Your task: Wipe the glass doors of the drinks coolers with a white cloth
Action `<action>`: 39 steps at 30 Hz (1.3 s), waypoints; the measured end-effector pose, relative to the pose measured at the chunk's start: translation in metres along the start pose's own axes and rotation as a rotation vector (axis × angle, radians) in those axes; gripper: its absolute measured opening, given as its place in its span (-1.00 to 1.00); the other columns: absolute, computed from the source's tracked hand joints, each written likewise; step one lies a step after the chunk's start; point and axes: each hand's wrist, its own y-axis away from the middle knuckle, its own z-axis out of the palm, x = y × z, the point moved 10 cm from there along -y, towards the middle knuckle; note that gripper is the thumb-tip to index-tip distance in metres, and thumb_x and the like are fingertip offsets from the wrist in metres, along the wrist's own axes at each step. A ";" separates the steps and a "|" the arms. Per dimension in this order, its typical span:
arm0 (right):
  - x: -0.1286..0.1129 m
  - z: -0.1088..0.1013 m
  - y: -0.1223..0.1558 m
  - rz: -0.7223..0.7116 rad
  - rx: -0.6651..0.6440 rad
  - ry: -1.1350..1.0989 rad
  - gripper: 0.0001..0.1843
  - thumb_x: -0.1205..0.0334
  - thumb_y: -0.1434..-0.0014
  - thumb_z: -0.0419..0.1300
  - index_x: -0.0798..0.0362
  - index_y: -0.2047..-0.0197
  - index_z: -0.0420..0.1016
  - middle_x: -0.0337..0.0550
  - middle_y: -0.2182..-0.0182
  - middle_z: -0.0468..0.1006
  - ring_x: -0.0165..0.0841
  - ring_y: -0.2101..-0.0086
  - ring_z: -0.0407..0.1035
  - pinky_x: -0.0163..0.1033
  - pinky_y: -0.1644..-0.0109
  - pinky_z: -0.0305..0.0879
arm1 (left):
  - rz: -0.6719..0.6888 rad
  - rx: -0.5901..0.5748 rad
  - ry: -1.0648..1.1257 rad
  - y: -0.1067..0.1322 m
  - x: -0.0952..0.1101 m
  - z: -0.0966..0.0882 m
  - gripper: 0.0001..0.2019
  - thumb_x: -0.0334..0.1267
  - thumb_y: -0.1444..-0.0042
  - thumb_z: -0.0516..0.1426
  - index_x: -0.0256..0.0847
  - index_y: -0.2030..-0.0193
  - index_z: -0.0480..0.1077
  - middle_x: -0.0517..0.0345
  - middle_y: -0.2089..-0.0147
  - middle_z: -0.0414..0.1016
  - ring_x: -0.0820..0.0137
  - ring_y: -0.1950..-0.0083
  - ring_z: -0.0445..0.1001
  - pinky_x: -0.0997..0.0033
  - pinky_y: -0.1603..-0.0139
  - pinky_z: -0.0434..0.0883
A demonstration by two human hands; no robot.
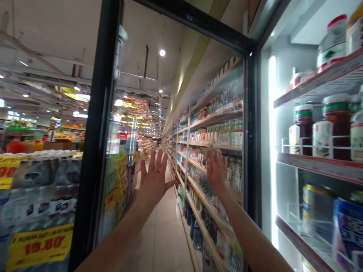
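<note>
A black-framed glass door [136,34] of a lit drinks cooler stands open before me. My left hand [154,173] is raised palm-forward at the glass, fingers and thumb spread, holding nothing. Whether the palm presses on the pane or is just short of it, I cannot tell. To its right, my right hand [216,168] is also up at the glass. Motion smears its fingers, and a faint pale blur shows at their tips. I cannot make out anything held in it.
At right, cooler shelves [320,162] carry bottles and a blue pack [348,226]. Shelving with drinks [215,139] shows in the glass, along with a tiled aisle floor [164,241]. Stacked bottled water [39,211] with a yellow price sign [39,247] stands left of the door frame.
</note>
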 end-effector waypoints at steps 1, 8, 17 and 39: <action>0.025 -0.008 -0.004 0.155 0.064 0.016 -0.49 0.23 -0.23 -0.17 -0.01 -0.23 0.21 0.04 -0.24 0.20 -0.14 -0.26 0.00 0.20 -0.24 -0.06 | 0.003 -0.009 -0.004 0.000 0.000 0.001 -0.10 0.14 -0.07 0.06 -0.27 -0.38 -0.29 -0.18 -0.39 -0.10 0.02 -0.41 -0.18 -0.21 -0.31 -0.17; -0.046 0.018 0.004 -0.221 -0.056 -0.044 -0.52 0.24 -0.23 -0.11 -0.10 -0.20 0.25 -0.13 -0.22 0.25 -0.23 -0.28 -0.06 0.07 -0.31 -0.13 | 0.010 0.021 -0.054 -0.001 0.001 0.000 -0.12 0.14 -0.11 0.02 -0.29 -0.38 -0.32 -0.19 -0.39 -0.11 0.01 -0.41 -0.18 -0.22 -0.29 -0.13; 0.023 -0.007 -0.006 0.220 0.092 0.040 -0.48 0.20 -0.26 -0.18 0.06 -0.25 0.18 0.08 -0.28 0.10 -0.10 -0.27 -0.05 0.19 -0.24 -0.05 | -0.001 -0.030 -0.008 -0.002 0.000 0.007 -0.12 0.16 -0.08 0.04 -0.30 -0.38 -0.22 -0.17 -0.40 -0.15 0.04 -0.42 -0.25 -0.18 -0.33 -0.24; -0.033 -0.003 0.062 0.068 0.083 0.004 -0.49 0.30 -0.25 -0.12 0.06 -0.26 0.17 0.06 -0.20 0.26 -0.15 -0.25 0.00 0.15 -0.27 -0.11 | -0.010 -0.321 -0.046 0.051 -0.001 0.009 0.00 0.10 0.21 0.29 -0.17 -0.34 -0.03 -0.07 -0.40 -0.15 0.05 -0.41 -0.18 -0.17 -0.33 -0.11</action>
